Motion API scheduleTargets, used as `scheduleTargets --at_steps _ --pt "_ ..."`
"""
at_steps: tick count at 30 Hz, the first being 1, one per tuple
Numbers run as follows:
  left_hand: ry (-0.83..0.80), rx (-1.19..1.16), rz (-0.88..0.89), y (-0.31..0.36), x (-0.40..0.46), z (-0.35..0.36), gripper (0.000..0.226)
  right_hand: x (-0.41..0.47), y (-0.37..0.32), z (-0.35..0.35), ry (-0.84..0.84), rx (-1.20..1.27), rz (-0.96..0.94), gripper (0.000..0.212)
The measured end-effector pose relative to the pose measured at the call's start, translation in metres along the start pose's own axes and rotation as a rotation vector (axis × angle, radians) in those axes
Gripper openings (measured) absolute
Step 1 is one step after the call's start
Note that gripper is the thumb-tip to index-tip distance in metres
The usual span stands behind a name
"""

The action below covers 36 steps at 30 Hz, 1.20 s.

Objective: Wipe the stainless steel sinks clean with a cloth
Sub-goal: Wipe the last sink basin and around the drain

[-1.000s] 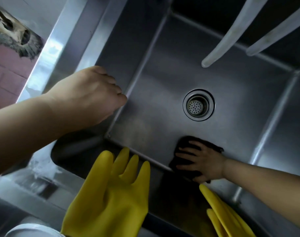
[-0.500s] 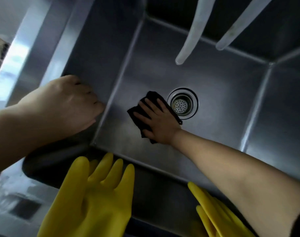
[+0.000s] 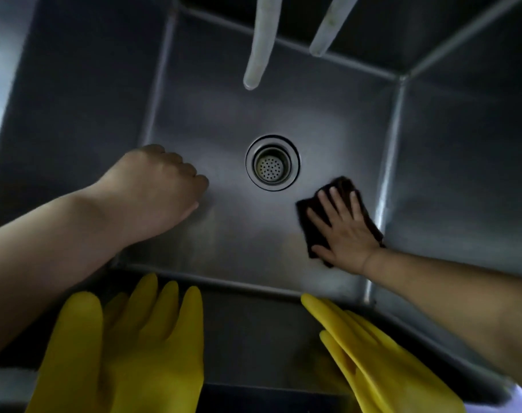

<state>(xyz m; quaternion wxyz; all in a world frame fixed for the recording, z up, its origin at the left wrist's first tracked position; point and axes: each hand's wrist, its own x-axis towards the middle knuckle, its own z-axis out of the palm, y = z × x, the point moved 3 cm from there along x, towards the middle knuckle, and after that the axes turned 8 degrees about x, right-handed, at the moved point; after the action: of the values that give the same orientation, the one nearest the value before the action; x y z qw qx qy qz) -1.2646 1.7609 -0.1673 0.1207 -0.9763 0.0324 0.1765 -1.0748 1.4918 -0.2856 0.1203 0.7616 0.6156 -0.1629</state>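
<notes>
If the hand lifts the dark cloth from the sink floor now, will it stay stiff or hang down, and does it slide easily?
The dark cloth probably hangs limp: it lies folded and flat under the right hand. It looks thin, so likely light. It probably slides easily on the smooth steel sink floor, as spread fingers alone press it down.

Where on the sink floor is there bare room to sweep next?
Bare floor lies behind the drain toward the back wall and hoses. Crowded: right hand on the cloth, left hand, and yellow gloves in front.
</notes>
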Motion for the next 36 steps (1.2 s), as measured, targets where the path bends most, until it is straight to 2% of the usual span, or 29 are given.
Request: scheduleTargets --at_steps 5,7,10,14,17,20,24,28,36 --pt "-0.151 -0.083 0.008 0.007 0.016 0.02 0.03 0.006 -0.049 0.001 0.027 -0.021 -0.444 0.075" --pt "-0.2 -0.141 0.019 0.013 0.023 0.026 0.029 0.024 -0.059 -0.001 0.06 0.022 -0.532 0.071" --pt "-0.247 -0.17 0.071 0.024 0.032 0.035 0.024 0.058 -0.053 -0.008 0.083 0.083 -0.396 0.067" --pt "-0.24 -0.146 0.157 0.031 0.052 0.044 0.031 0.09 -0.034 -0.024 0.224 0.314 0.047 0.058" --pt "-0.248 -0.111 0.178 0.029 0.071 0.05 0.05 0.104 -0.03 -0.032 0.346 0.444 0.311 0.052" --pt "-0.302 -0.075 0.126 0.028 0.089 0.055 0.071 0.112 -0.034 -0.035 0.433 0.48 0.407 0.048" --pt "-0.356 -0.081 0.068 0.032 0.107 0.061 0.093 0.125 -0.04 -0.036 0.438 0.396 0.496 0.021" --pt "-0.344 -0.083 0.032 0.03 0.112 0.062 0.105 0.139 -0.047 -0.032 0.294 0.396 0.439 0.028" --pt "-0.366 -0.087 0.003 0.034 0.116 0.061 0.108 0.139 -0.034 -0.045 0.063 0.439 0.079 0.039"
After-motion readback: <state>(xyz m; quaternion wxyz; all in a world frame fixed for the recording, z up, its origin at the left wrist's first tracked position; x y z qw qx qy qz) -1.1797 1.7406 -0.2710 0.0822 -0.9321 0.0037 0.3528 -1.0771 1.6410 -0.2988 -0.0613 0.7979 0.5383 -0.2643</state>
